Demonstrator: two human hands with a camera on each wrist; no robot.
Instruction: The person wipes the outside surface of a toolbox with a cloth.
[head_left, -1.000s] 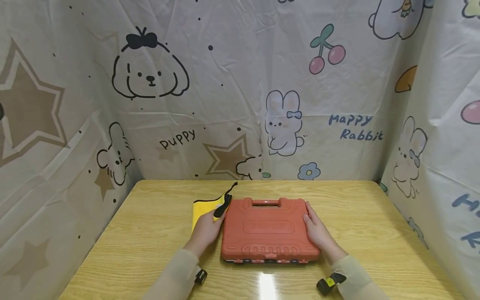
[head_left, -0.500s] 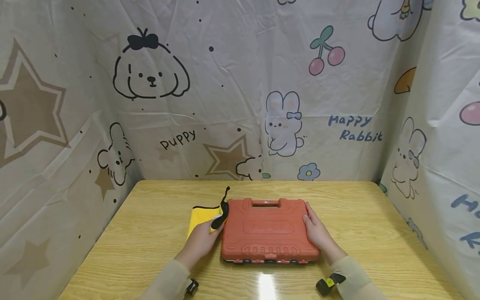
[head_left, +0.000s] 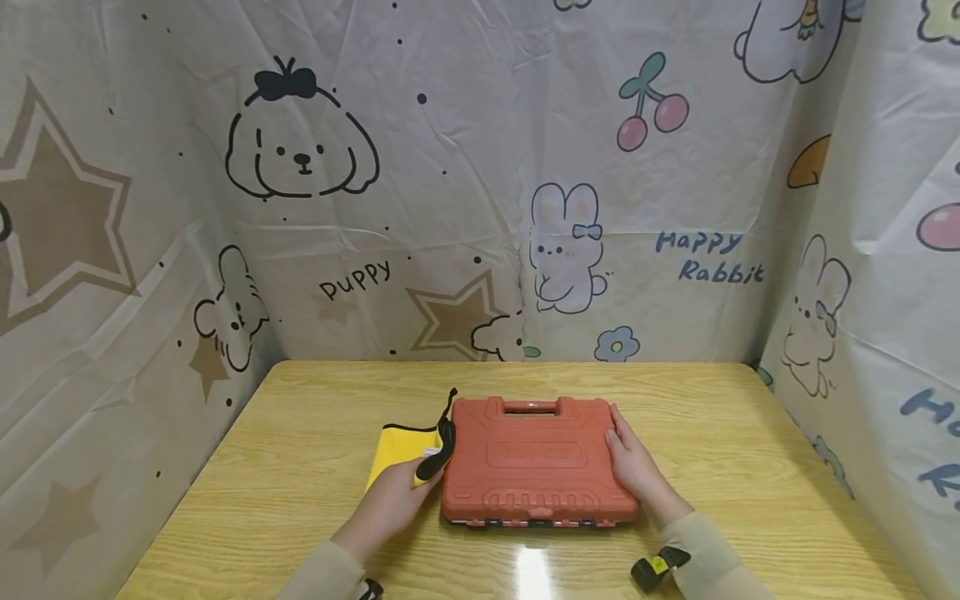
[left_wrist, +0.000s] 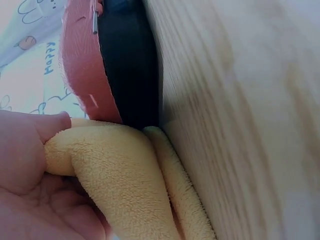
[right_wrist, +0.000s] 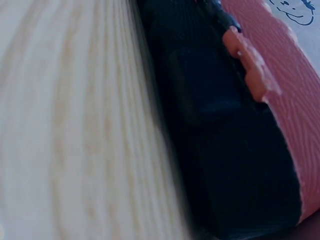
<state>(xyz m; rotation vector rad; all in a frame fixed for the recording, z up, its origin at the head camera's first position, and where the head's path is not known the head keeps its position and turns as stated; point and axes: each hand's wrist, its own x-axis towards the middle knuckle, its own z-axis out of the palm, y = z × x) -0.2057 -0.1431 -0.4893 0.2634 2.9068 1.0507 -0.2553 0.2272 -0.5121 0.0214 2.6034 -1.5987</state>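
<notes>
An orange-red plastic tool case [head_left: 536,458] lies shut and flat on the wooden table [head_left: 300,417], its handle pointing away from me. My left hand [head_left: 405,492] is at the case's left side and grips a yellow cloth [head_left: 396,450] with black trim. In the left wrist view my thumb [left_wrist: 30,145] pinches a fold of the cloth [left_wrist: 125,185] against the case's black base [left_wrist: 130,65]. My right hand [head_left: 624,446] rests with straight fingers along the case's right edge. The right wrist view shows only the case's lid [right_wrist: 280,90] and dark base [right_wrist: 220,140].
Cartoon-printed curtains [head_left: 480,183] close in the table at the back, left and right. A black wrist device [head_left: 651,568] sits on my right sleeve near the front edge. Bare wood shows on both sides of the case.
My left hand has drawn back toward me and to the left, dragging the yellow cloth with it. The case and my right hand have stayed put.
</notes>
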